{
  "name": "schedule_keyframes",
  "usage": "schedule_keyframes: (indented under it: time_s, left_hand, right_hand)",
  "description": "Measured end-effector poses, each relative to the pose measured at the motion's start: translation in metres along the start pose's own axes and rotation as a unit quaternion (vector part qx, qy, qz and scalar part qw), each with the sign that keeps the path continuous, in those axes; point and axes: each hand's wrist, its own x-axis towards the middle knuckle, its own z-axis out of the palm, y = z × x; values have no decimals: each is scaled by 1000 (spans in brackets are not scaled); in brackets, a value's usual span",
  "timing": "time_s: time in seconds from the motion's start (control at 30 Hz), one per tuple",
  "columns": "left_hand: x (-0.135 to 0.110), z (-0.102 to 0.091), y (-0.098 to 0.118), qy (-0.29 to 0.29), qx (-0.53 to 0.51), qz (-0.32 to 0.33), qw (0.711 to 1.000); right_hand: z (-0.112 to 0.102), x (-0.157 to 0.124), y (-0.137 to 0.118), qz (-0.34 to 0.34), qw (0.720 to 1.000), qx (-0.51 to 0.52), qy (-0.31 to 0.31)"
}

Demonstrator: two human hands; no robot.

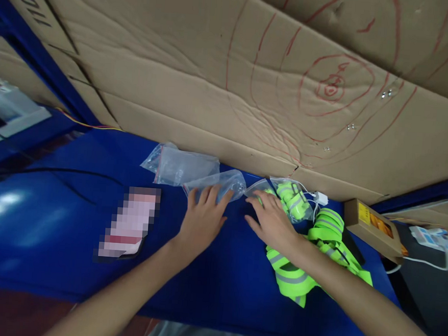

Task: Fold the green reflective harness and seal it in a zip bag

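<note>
My left hand [204, 215], fingers spread, reaches over the near edge of a clear plastic zip bag [233, 181]. Its fingertips overlap the bag; whether they press on it I cannot tell. My right hand [271, 217] has its fingers apart beside a bag of neon-yellow reflective straps [293, 199], and its fingers partly cover a second bag [260, 187] with yellow material. Under and around my right forearm lies a loose pile of neon-yellow reflective straps [296, 280] with grey stripes and black parts. More clear zip bags [188, 166] lie stacked to the left.
A phone [130, 223] with a blurred screen lies left on the blue table [216, 285]. Upright cardboard [176, 83] with red rings lines the back. A white charger [320, 198] and an open cardboard box [375, 230] are at right. A black cable [66, 171] crosses the left.
</note>
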Motion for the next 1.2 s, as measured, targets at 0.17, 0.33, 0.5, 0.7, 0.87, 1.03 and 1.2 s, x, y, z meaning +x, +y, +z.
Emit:
schedule_keyframes:
  time_s: [0.17, 0.33, 0.5, 0.7, 0.87, 1.03, 1.2]
  left_hand:
    - [15, -17, -27, 1, 80, 63, 995]
    - [36, -29, -59, 43, 115, 101, 987]
    - [40, -21, -89, -33, 105, 21, 994]
    - [53, -18, -66, -9, 18, -42, 999]
    - [71, 27, -68, -45, -11, -113, 993]
    - [79, 70, -103, -86, -28, -218, 972]
    - [84, 67, -106, -61, -72, -259, 961]
  right_hand:
    - [-3, -31, 22, 39, 979, -199, 3]
    - [-8, -45, 58, 45, 985, -163, -45]
    - [-3, -49, 67, 34, 988, -151, -22]
    - [14, -54, 69, 34, 990, -134, 36]
    - [23, -59, 70, 33, 989, -129, 68]
    - [25, -61, 69, 32, 989, -122, 77]
    - [24, -62, 68, 31, 990, -109, 86]
